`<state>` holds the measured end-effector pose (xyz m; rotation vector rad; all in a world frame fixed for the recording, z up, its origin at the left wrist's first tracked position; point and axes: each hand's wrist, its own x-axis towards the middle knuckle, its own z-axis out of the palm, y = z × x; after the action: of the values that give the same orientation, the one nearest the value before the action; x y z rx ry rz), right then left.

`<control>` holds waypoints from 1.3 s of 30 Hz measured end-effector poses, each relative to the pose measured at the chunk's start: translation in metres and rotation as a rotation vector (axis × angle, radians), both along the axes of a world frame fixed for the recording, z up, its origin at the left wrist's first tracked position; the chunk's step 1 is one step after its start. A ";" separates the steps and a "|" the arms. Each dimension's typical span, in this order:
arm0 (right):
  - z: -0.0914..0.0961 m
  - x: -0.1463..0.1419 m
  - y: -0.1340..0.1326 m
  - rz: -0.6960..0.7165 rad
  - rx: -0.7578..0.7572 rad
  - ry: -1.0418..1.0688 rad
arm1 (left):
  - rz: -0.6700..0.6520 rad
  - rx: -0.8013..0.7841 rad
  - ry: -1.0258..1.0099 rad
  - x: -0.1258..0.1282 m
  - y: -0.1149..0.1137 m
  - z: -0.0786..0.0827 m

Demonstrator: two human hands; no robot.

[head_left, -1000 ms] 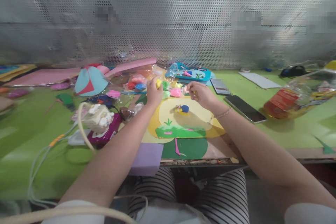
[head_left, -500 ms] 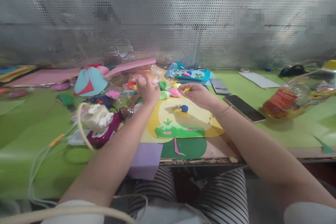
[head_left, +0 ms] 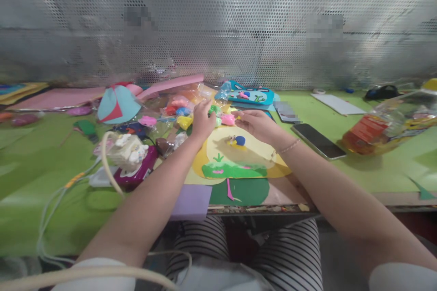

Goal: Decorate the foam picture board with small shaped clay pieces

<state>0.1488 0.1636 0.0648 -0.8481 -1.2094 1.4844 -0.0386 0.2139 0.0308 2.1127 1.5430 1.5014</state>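
My right hand (head_left: 256, 123) pinches a small bit of yellow clay (head_left: 238, 118) between thumb and fingertips, above the top edge of a yellow craft card (head_left: 201, 154). Beside a green clay pack (head_left: 214, 109), my left hand (head_left: 204, 120) has its fingers apart and partly stretched out; I see nothing held in it. On the card lies a clay snail (head_left: 240, 141) with a blue shell and yellow body, above a strip of green clay grass (head_left: 235, 171). Pink clay (head_left: 228, 119) sits between my hands, and a yellow clay pack (head_left: 185, 122) lies left of my left hand.
A phone (head_left: 317, 140) and a bottle of amber liquid (head_left: 362, 134) lie at right. A blue craft card (head_left: 252, 95) is behind my hands. At left are a purple device (head_left: 136, 175) with cables and a blue-red paper shape (head_left: 118, 104). A perforated metal panel (head_left: 218, 22) stands behind.
My left hand has moved right, from the red and yellow clay packs to beside the green one, uncovering blue and yellow packs. My right hand stays nearly in place with the yellow clay.
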 end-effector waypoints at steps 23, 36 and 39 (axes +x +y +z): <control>0.000 0.000 0.000 -0.066 0.055 0.041 | -0.112 -0.045 -0.029 0.005 -0.009 0.004; -0.004 -0.002 0.002 -0.092 0.050 0.083 | -0.225 -0.157 -0.165 0.007 -0.012 0.004; -0.006 0.000 0.004 -0.086 0.073 0.050 | -0.280 -0.226 -0.263 0.009 -0.011 0.002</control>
<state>0.1486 0.1676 0.0589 -0.7998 -1.1686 1.3766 -0.0294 0.2033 0.0329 1.8299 1.2052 1.3712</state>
